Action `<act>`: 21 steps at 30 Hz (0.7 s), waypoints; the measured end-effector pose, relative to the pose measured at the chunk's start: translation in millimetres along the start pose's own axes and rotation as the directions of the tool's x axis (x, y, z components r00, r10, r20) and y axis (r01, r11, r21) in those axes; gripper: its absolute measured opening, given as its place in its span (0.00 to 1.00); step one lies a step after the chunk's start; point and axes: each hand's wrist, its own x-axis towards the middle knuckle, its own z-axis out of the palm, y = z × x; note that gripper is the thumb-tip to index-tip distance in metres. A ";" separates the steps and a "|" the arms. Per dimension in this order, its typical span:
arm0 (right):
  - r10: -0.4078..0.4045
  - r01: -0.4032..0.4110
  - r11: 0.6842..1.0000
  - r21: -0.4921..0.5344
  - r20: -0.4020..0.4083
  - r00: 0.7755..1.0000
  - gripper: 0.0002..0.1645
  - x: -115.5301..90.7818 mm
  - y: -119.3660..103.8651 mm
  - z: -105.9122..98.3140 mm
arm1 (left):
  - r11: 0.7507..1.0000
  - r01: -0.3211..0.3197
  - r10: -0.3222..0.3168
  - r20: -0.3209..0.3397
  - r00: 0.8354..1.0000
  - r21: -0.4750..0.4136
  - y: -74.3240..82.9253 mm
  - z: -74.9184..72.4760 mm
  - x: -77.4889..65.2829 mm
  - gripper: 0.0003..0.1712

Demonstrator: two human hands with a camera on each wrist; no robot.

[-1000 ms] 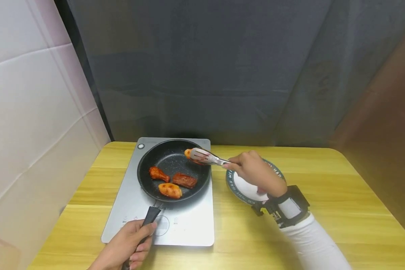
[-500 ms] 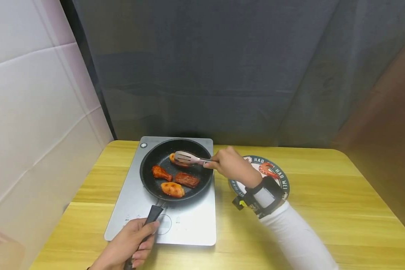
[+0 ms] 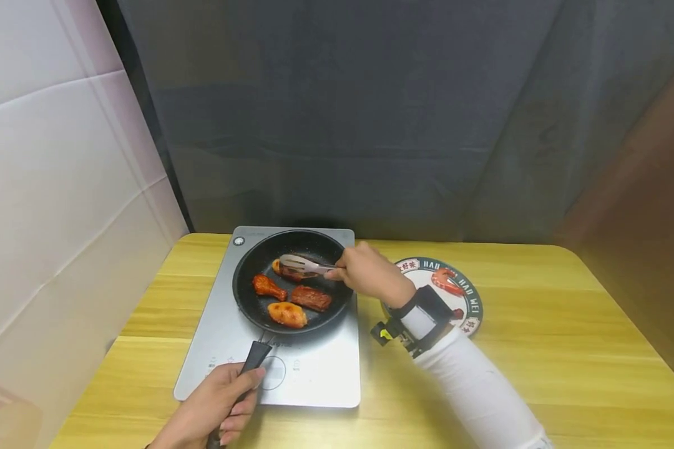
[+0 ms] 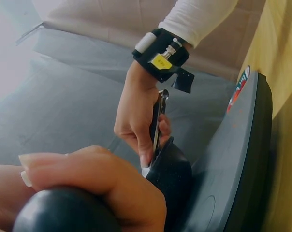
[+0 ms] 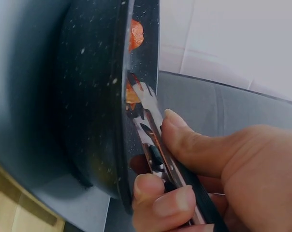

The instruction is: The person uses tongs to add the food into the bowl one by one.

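Tongs [image 3: 302,264] — slotted, silvery | right fingers [image 5: 175,203] grip them | left fingers [image 3: 237,419] wrap black pan handle [image 3: 256,355]

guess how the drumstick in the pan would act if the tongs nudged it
The drumstick would probably pivot or roll unevenly, since one end is thick and rounded and the other narrow. Its glossy surface suggests it may slide easily. Pushed far, it would likely be stopped by the raised wall of the pan.
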 end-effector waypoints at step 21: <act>0.046 -0.045 0.999 -0.020 0.030 0.999 0.31 6.7 -4.5 2.9 | 1.000 -0.014 0.014 -0.005 1.000 -0.026 -0.9 0.7 0.2 0.18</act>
